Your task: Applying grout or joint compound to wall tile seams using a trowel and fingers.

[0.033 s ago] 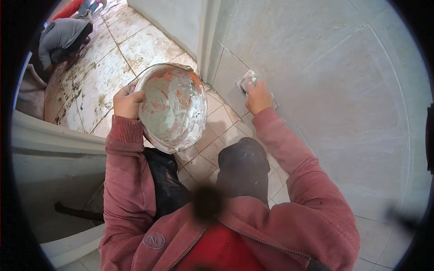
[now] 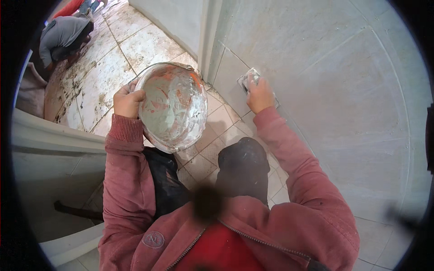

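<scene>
My left hand (image 2: 129, 100) grips the rim of a bucket (image 2: 174, 106), its thumb over the edge. White paste coats the bucket's inside, with orange showing through in patches, and a thin wire handle (image 2: 149, 68) arches over its far rim. The bucket is tilted so that its mouth faces me. In my right hand (image 2: 261, 95) is a flat hand float (image 2: 250, 77) smeared with white paste. The float lies against the grey tiled wall (image 2: 334, 90), low down near the corner; my fingers wrap its grip and partly hide it.
Pale floor tiles (image 2: 104, 74) with dark dirt stretch away at the far left, where a person in a grey top (image 2: 65, 34) crouches. A door frame edge (image 2: 205, 40) stands beyond the bucket. At the left is a pale ledge (image 2: 58, 133). My knee (image 2: 244, 165) is bent below the float.
My right hand and the float have shifted very slightly to the right along the wall. The bucket and my left hand stay nearly where they were.
</scene>
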Motion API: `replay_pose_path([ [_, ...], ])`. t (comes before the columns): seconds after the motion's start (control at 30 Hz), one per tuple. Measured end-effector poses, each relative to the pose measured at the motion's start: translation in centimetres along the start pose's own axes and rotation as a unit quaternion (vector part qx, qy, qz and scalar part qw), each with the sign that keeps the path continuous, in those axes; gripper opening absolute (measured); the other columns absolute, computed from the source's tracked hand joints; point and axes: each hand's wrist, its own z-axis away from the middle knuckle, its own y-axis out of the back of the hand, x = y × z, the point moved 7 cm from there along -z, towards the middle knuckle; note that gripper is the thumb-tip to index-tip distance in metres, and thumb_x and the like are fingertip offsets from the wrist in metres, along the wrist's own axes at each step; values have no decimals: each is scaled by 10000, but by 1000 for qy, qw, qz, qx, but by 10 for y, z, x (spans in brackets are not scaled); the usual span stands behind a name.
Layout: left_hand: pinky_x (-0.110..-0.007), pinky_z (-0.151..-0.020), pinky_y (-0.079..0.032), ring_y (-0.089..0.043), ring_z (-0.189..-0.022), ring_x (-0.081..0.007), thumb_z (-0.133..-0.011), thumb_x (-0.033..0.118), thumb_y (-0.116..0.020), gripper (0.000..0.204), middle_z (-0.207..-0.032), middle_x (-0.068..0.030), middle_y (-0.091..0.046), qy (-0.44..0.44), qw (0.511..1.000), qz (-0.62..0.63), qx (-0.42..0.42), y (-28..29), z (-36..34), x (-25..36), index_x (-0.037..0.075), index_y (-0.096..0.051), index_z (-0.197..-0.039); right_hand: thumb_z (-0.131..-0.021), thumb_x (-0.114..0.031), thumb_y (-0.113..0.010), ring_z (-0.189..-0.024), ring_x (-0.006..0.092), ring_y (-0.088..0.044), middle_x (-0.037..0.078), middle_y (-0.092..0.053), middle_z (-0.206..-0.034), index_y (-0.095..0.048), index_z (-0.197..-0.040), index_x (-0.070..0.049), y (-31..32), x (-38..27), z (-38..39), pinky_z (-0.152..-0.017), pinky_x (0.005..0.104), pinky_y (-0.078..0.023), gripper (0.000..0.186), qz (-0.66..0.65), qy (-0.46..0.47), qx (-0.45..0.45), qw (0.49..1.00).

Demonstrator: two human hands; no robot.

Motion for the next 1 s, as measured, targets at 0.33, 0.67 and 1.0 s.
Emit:
replay_pose_path([
  [0.33,-207,-582,-422,-528,-638,-117,-588,-68,-490,367,-805,-80,-582,0,999,-41,5,5,-1,-1,-91,-544,-950,-669,-104,-531,-882,279,-475,117,-471,-928,-445,-1156,-116,-21,-8,-12,-708,379,-436,494,44,17,-60,997],
  [0.67,-205,-585,-422,-523,-631,-106,-588,-73,-484,381,-809,-76,-586,-13,1000,5,15,-1,1,3,-87,-545,-964,-696,-101,-517,-846,265,-491,121,-478,-886,-462,-1127,-76,-27,-11,-25,-685,367,-438,435,49,17,-37,998],
  [1.0,-194,-567,-410,-505,-613,-92,-589,-62,-492,377,-781,-58,-576,-5,1000,0,8,-2,2,4,-89,-547,-960,-725,-133,-494,-845,252,-489,111,-482,-891,-479,-1109,-70,-33,-20,-37,-687,362,-432,389,86,67,-4,994],
])
